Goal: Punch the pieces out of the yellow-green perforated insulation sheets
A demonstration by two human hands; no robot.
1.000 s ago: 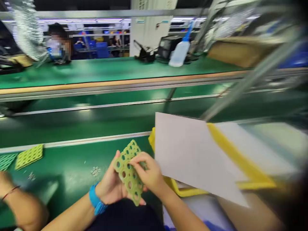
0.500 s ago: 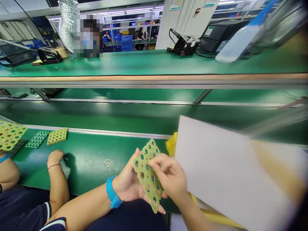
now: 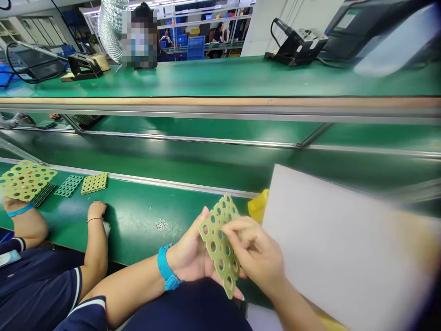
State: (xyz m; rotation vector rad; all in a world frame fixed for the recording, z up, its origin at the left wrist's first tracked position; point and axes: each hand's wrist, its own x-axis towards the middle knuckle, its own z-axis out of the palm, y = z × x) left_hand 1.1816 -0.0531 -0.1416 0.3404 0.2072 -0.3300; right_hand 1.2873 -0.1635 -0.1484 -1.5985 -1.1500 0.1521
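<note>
A yellow-green perforated plate (image 3: 216, 239) with round holes is held upright over my lap at the near edge of the green bench. My left hand (image 3: 191, 255), with a blue wristband, cups the plate from behind and below. My right hand (image 3: 257, 255) lies over the plate's right side, fingertips pinching its face. Both hands are closed on it.
A white sheet (image 3: 341, 248) covers a yellow bin (image 3: 257, 206) to my right. A co-worker's forearm (image 3: 94, 243) rests on the green bench (image 3: 138, 207); their other hand holds a similar plate (image 3: 25, 179). Small grid parts (image 3: 93, 182) and loose bits (image 3: 160, 225) lie on the bench.
The view has swung left and steadied, bringing the co-worker into sight. My hands stay on the plate, the right fingers shifting slightly over its face.
</note>
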